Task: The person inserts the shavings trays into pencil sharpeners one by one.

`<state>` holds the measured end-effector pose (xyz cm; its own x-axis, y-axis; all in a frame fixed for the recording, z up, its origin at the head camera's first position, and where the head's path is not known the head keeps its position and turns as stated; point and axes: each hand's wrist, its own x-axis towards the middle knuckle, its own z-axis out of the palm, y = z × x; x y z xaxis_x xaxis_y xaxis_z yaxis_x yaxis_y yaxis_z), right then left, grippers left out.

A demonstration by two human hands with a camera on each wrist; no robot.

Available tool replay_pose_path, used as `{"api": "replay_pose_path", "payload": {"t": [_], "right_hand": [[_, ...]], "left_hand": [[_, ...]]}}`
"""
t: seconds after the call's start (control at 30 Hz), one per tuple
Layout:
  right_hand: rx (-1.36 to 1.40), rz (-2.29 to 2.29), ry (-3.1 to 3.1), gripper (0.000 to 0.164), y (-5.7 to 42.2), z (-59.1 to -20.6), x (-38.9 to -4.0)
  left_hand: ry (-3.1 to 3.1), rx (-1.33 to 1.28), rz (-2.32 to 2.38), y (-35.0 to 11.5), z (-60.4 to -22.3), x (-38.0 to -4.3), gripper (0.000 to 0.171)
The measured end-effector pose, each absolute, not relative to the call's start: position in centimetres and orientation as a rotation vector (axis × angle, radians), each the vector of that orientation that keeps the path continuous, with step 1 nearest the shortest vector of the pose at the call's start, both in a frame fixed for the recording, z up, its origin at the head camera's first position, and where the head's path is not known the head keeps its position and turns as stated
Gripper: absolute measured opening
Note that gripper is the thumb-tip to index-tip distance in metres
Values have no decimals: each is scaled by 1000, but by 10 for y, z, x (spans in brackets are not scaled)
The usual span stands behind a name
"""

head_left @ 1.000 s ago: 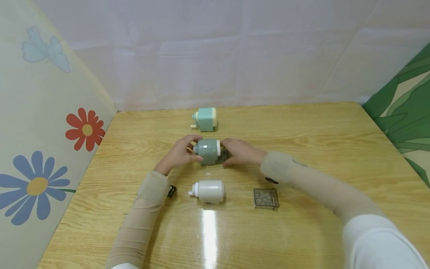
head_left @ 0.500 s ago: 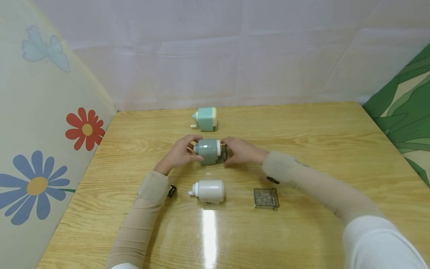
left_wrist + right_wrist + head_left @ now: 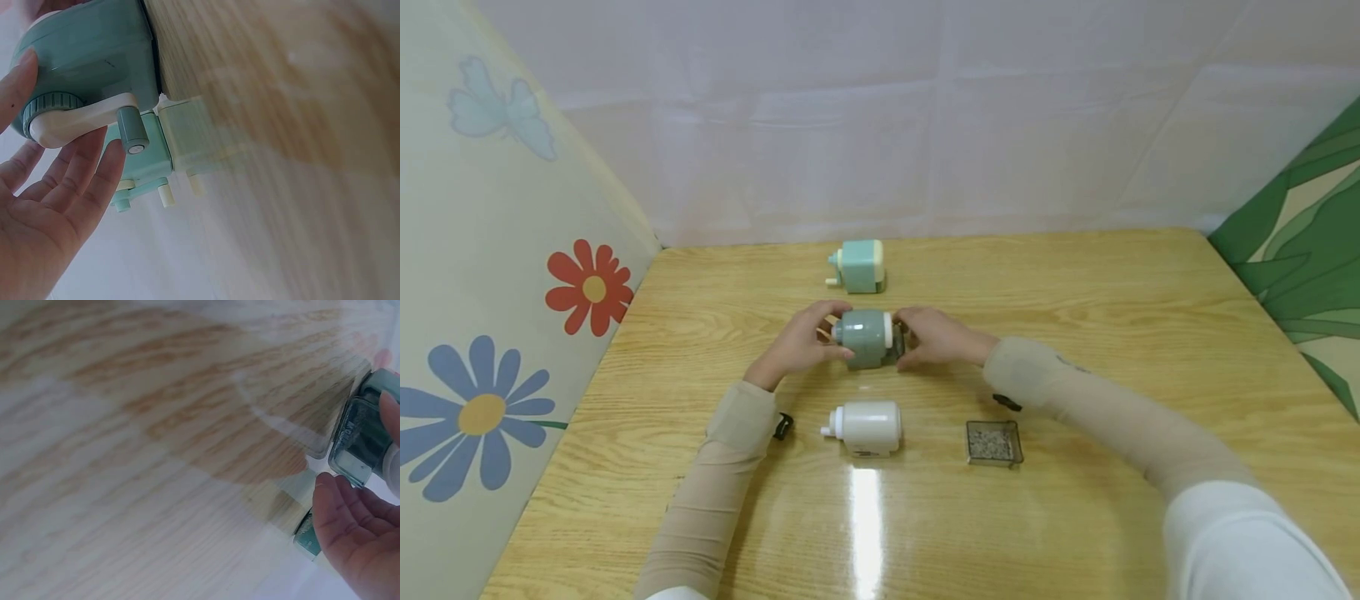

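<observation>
A dark green crank pencil sharpener [image 3: 864, 337] stands mid-table, its crank handle [image 3: 81, 120] facing left. My left hand [image 3: 799, 343] grips its body from the crank side, thumb on one side and fingers on the other. On the opposite side, my right hand [image 3: 942, 337] holds the see-through shavings drawer [image 3: 357, 445] between thumb and fingers. That drawer sticks partly out of the sharpener [image 3: 897, 346]. Nearer to me sits a cream pencil sharpener [image 3: 870, 427], crank also to the left. Behind the held one stands a mint green pencil sharpener [image 3: 862, 267] with pale yellow parts.
A loose see-through drawer [image 3: 993, 442] full of grey shavings lies to the right of the cream sharpener. The wooden table [image 3: 1075, 517] meets a pale cloth-like backdrop [image 3: 925, 125] at the back. Painted panels stand at left [image 3: 482, 275] and right [image 3: 1300, 250].
My right hand has shifted slightly right, then slightly back left, with the drawer. The left hand and the dark green sharpener have stayed in place.
</observation>
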<state>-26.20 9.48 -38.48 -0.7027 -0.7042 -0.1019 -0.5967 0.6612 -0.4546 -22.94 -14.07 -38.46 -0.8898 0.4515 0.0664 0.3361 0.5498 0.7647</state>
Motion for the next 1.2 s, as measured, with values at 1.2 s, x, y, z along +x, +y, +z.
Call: {"api": "replay_pose_path", "payload": {"t": [1.2], "right_hand": [[-1058, -768, 2505, 56, 89, -392, -267]], "left_hand": [[2647, 678, 1253, -141, -384, -229, 60]]}}
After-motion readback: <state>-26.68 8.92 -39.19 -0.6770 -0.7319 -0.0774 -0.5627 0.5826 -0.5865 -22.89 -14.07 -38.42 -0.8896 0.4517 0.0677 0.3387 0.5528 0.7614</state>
